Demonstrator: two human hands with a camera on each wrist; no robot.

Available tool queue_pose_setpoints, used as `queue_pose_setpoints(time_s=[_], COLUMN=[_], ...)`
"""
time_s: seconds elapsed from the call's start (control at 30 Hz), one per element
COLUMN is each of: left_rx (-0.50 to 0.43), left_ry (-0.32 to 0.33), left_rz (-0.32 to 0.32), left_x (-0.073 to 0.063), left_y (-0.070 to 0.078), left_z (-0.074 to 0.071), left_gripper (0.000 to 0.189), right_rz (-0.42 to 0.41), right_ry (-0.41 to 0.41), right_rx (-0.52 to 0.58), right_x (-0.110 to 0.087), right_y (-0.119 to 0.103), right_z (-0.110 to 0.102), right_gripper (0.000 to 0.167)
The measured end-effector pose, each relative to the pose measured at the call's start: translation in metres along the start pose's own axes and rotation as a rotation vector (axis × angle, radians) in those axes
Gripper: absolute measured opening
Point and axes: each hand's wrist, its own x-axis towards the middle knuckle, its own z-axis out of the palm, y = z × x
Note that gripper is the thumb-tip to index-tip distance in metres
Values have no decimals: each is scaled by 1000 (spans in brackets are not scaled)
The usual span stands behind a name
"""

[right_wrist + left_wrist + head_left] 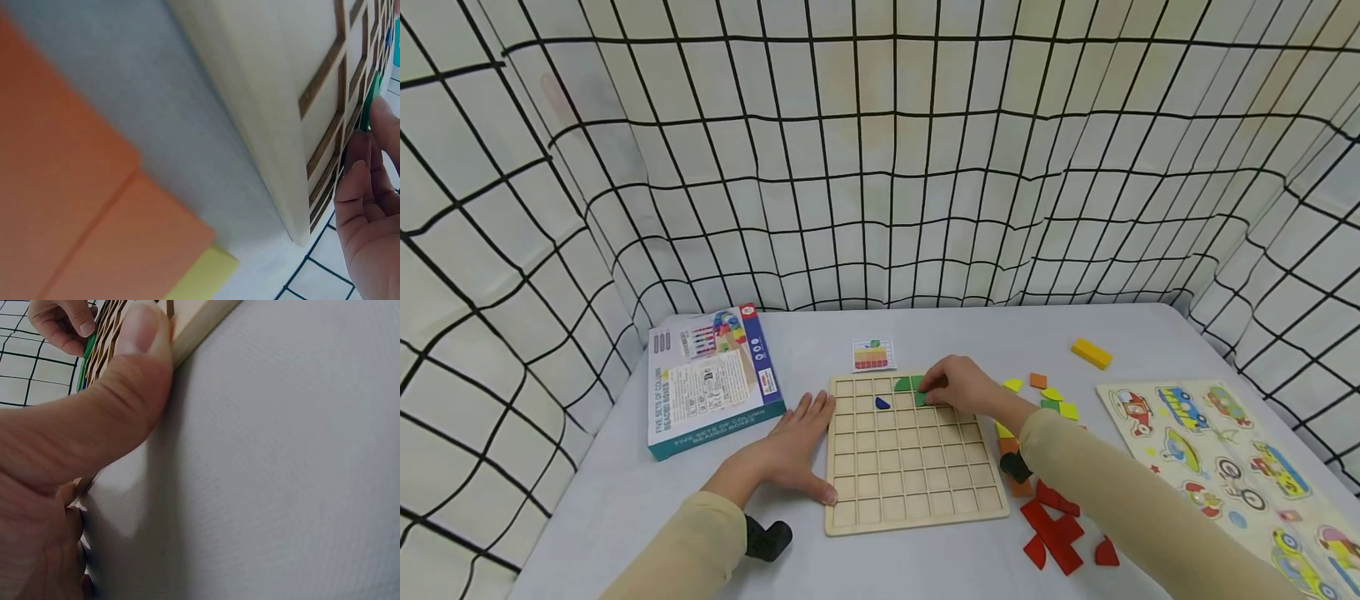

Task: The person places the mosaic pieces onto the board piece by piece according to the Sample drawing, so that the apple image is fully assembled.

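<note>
A wooden grid board lies flat on the table. My right hand pinches a green piece over the board's upper right squares; in the right wrist view the thumb and fingers meet at this green piece. Beside it, a green quarter-round piece lies in the top row. A small dark blue piece sits on the second row. My left hand rests along the board's left edge with fingers spread, and its thumb presses on the rim in the left wrist view.
A small picture card lies behind the board. At the left stands a teal-edged box. Right of the board are red pieces, orange pieces and yellow pieces, a yellow block and a vehicle puzzle board. Black netting surrounds the table.
</note>
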Motion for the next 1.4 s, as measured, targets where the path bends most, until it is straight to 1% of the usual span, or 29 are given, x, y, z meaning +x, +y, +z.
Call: queue_pose_setpoints(time_s=[0.2,0.37,0.5,0.6,0.7,0.83,0.97,1.03,1.1,1.27,1.4], left_rx=[-1,-8,-8,-7,-11,-20,-18,-12,-6,0,3], left_ry=[-5,-11,-11,-11,-13,-13,-12,-14,-15,-15,-16], left_rz=[3,7,6,2,-2,-2,0,0,-1,-1,-4], left_x=[1,1,2,2,2,2,3,3,2,0,-2], left_y=[3,6,7,8,7,6,6,6,6,7,7], left_z=[0,-1,-1,0,1,4,5,4,3,-1,-3], left_gripper=[134,133,133,133,133,133,134,134,134,134,134], right_rz=[-17,-28,-44,-41,-38,-46,-44,-40,-18,90,164], right_ry=[-2,17,40,51,48,47,75,89,99,77,39], right_rx=[-2,-40,-84,-102,-98,-63,-42,-48,-67,-131,-166], right_x=[-3,-3,-2,-3,-5,-11,-24,-32,-41,-63,-78], right_y=[1,4,4,2,1,6,19,29,43,77,96], right_z=[-2,0,1,1,0,-5,-22,-33,-45,-68,-76], right_gripper=[11,9,3,6,8,4,4,4,4,6,7])
